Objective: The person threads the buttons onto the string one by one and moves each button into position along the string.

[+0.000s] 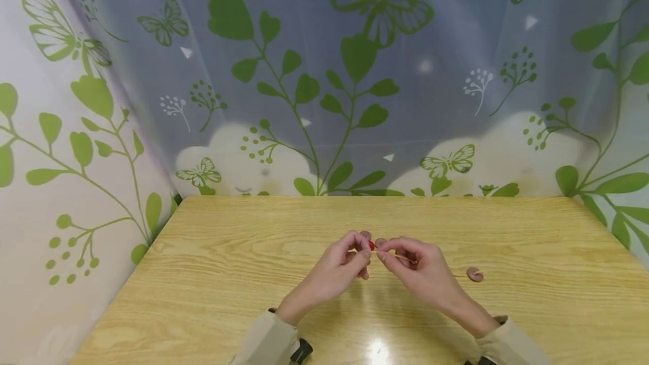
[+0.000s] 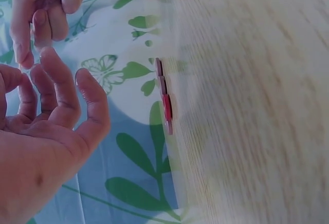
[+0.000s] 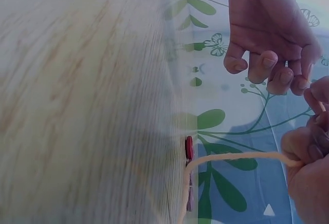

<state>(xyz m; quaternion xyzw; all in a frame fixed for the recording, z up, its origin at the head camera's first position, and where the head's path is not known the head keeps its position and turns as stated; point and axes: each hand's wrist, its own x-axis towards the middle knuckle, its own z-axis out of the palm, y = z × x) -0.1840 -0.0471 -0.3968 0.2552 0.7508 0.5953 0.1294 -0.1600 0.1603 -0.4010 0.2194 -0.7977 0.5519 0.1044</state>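
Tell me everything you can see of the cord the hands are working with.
The cord is a thin, pale tan strand that looks like soft twisted yarn. In the right wrist view it runs taut from the right hand, which pinches it, across to the wooden table, bending down beside a red button. In the head view a short stretch shows between the fingertips of both hands, where the left hand meets it. A brownish button lies near its far stretch; whether it is threaded cannot be told.
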